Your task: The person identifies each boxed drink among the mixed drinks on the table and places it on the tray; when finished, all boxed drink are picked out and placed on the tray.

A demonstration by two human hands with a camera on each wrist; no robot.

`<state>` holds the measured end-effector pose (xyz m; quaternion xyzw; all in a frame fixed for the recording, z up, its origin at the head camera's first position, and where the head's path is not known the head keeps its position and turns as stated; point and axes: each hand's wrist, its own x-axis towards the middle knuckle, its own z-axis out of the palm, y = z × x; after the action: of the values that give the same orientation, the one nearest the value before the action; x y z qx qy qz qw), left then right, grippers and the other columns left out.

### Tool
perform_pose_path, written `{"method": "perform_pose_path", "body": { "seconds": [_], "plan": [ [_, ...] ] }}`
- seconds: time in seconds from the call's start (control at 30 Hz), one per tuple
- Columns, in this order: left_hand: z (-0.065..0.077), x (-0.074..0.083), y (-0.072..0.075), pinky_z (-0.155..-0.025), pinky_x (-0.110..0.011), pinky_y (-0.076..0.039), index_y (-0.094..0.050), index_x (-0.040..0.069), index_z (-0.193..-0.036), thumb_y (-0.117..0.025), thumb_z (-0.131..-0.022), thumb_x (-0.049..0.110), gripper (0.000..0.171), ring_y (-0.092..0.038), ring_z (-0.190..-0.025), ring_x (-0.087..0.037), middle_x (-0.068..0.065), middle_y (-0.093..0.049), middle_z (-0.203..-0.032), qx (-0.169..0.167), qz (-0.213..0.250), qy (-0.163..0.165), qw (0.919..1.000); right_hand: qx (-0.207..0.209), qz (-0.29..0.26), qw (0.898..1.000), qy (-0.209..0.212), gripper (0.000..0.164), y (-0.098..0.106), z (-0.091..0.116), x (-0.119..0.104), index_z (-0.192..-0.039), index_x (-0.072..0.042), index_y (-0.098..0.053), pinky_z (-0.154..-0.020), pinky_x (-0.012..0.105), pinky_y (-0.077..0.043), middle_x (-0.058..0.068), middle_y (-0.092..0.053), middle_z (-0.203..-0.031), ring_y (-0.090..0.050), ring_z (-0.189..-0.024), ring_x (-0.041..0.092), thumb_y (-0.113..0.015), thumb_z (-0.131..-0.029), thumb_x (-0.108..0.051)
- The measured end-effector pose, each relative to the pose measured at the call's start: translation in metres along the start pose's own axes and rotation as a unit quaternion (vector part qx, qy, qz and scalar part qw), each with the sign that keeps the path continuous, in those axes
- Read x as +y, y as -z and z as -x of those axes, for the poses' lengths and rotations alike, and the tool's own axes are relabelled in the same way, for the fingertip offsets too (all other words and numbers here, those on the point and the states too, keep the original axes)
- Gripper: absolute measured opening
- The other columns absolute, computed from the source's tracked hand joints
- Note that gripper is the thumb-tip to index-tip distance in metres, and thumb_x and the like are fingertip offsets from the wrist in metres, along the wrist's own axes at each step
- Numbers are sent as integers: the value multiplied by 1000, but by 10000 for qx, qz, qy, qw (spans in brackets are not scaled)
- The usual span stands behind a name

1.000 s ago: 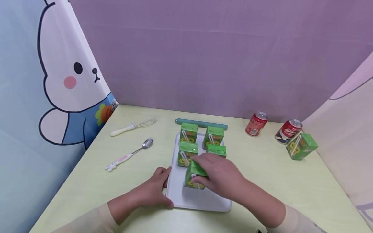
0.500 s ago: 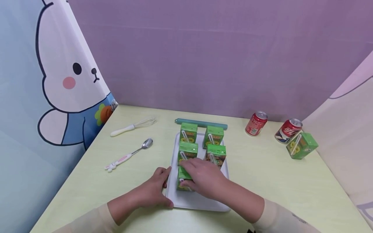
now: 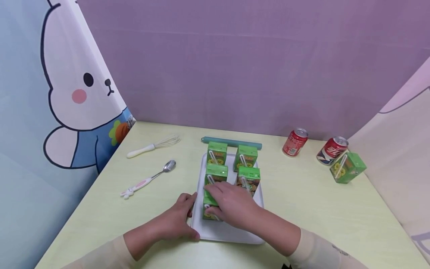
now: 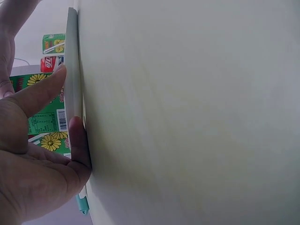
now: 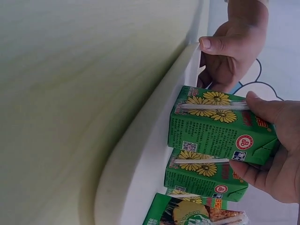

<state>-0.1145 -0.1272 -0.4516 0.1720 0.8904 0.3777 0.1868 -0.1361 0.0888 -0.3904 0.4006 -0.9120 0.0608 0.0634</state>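
My right hand [image 3: 235, 205] grips a green drink carton [image 5: 206, 129] by its top, thumb on the straw side and fingers on another side. The carton is upright, its base right at the surface of the white tray [image 3: 228, 233]. Just behind it is another green carton [image 3: 216, 171], with more green cartons [image 3: 246, 155] in two columns on the tray. My left hand [image 3: 178, 220] holds the tray's left edge near the front corner, thumb [image 4: 51, 84] at the rim and a bent finger [image 4: 78, 140] lower along the side.
A whisk [image 3: 154, 146] and a rabbit-handled spoon [image 3: 147, 180] lie left of the tray. A teal rod [image 3: 235, 143] lies behind it. Two red cans [image 3: 295, 142] and a tilted green carton [image 3: 348, 168] are at the right. A purple cloth [image 3: 235, 67] backs the table.
My right hand has moved the carton left and brought it upright behind the tray's front edge, in line with the left column. The left hand has kept its place on the tray.
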Motion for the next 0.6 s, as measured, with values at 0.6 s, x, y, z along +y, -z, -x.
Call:
{"method": "perform_pose_path", "body": {
  "seconds": [0.6],
  "plan": [
    [0,1,0,-70,-23,-41,-12,3,-148,-86,-57,38,122,-44,-92,-15,-5,-31,-116,-10,-8,-25,10000,-220,-452,9985,-210,77,5,1,3,-136,-18,-44,-85,38,-47,1,-54,-125,-50,-115,17,-37,-81,-70]
  ]
}}
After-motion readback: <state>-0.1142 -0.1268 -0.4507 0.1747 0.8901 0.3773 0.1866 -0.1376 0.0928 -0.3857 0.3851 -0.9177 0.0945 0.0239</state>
